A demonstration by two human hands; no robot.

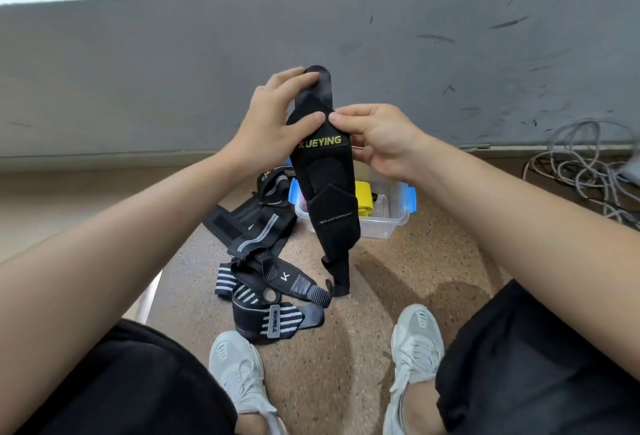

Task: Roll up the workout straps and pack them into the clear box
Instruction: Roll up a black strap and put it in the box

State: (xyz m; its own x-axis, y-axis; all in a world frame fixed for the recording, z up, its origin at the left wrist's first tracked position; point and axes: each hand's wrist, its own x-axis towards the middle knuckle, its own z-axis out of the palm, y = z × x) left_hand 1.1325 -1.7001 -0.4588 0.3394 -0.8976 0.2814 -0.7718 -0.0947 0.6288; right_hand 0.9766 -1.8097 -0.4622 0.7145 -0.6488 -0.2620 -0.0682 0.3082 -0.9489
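A long black strap with yellow XUEYING lettering hangs upright in front of me. My left hand grips its upper end, fingers over the top and thumb on the front. My right hand pinches its right edge just above the lettering. The strap's lower end dangles above the floor. Behind it the clear box with blue latches sits on the floor, holding a yellow strap. A pile of black and grey striped straps lies loose on the floor to the left of the box.
My two white shoes stand on the speckled floor near the pile. A grey wall rises behind the box. A tangle of grey cables lies at the right by the wall.
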